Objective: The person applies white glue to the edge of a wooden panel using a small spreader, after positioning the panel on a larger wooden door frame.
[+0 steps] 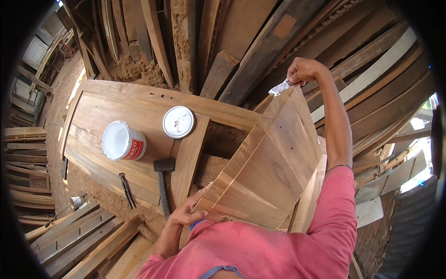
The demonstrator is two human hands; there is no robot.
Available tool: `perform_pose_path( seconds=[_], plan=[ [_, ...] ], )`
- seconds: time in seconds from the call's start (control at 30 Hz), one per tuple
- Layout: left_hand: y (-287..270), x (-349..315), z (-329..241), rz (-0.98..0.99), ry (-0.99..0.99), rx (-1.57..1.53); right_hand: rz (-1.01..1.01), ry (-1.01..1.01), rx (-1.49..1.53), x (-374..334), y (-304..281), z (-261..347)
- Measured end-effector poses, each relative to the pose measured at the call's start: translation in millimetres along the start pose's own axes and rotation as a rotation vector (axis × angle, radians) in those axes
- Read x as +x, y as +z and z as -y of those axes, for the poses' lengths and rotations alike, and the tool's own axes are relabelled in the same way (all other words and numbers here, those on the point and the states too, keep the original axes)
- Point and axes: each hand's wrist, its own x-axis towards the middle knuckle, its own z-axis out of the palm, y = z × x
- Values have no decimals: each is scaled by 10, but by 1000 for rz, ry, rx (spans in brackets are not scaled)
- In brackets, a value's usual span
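Brown timber planks (183, 42) behind; right hand (304, 71) pinches white-smeared tool (279, 88) near top of flat brown wooden panel (274, 162), left hand (185, 213) clasping lower corner.

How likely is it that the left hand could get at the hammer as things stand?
Probably yes: the hammer lies close to the left hand, and nothing seems to block the way. That hand is holding the wooden panel, though, so it would likely have to let go first.

Place: woodworking workshop
Stock: planks (267, 51), stacked and leaning
Waste: heaped sawdust (139, 72)
Tools: hammer (162, 185), pliers (124, 181)
Workpiece: panel (274, 162)
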Motion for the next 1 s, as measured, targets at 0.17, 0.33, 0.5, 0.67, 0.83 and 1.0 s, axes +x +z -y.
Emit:
perform_pose_path(
  seconds=[0.17, 0.33, 0.5, 0.67, 0.83, 1.0],
  plan=[
    [-4, 40, 16, 41, 37, -19, 118, -73, 195, -127, 69, -150],
    [-3, 31, -14, 46, 30, -36, -135, -219, 321, -508, 505, -275],
    [-6, 45, -40, 63, 48, -51, -209, -239, 421, -835, 942, -280],
    [16, 24, -26, 71, 30, -71, -381, -211, 492, -862, 971, -255],
    [12, 11, -27, 83, 81, -22, -245, -209, 438, -965, 967, 0],
    [12, 7, 3, 73, 94, -18, -344, -231, 431, -922, 976, -170]
  ],
)
